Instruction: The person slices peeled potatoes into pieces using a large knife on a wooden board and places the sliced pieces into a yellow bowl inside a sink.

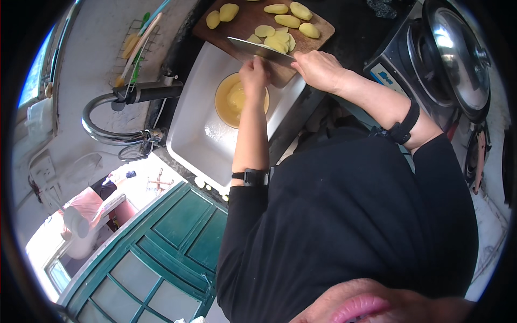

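My right hand [320,72] grips the handle of a kitchen knife [258,49], its broad blade reaching left across a wooden cutting board [246,24]. Close against the blade is my left hand [254,76], fingertips drawn together; whether a piece of potato is between them is hidden. Just beyond the blade lies a pile of potato slices [278,40]. Peeled potato pieces [287,21] rest farther up the board, with two more [228,12] at its left. Below my left hand, an amber bowl [221,103] sits in the sink, holding pale yellow contents.
The cutting board overhangs the far end of a white sink [194,117]. A curved chrome faucet [99,137] stands to the left, below a wire rack [135,48] of utensils. At right is a stove [404,60] carrying a lidded pan [456,60]. A green door [177,238] is lower left.
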Motion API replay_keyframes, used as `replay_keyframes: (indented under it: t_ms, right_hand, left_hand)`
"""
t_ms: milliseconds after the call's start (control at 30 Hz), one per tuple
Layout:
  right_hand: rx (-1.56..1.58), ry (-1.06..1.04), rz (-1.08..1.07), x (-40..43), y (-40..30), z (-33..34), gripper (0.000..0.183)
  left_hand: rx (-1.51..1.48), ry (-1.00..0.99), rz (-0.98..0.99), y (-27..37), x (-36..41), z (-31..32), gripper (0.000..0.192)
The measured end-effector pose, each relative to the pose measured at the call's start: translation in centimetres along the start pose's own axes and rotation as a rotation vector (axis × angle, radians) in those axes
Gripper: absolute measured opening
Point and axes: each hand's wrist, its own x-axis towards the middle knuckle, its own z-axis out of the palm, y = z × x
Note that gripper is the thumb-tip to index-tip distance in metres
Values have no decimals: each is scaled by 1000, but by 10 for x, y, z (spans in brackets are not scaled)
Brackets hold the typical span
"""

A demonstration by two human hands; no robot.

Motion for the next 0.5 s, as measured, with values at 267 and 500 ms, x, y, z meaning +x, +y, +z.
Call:
replay_keyframes:
  t_ms: [267, 500]
  right_hand:
    - [5, 0, 5, -4, -7, -9, 23]
    - [27, 16, -8, -6, -3, -8, 24]
  left_hand:
    - [-371, -111, -100, 8, 0, -3, 7]
    - [-397, -108, -166, 8, 5, -7, 10]
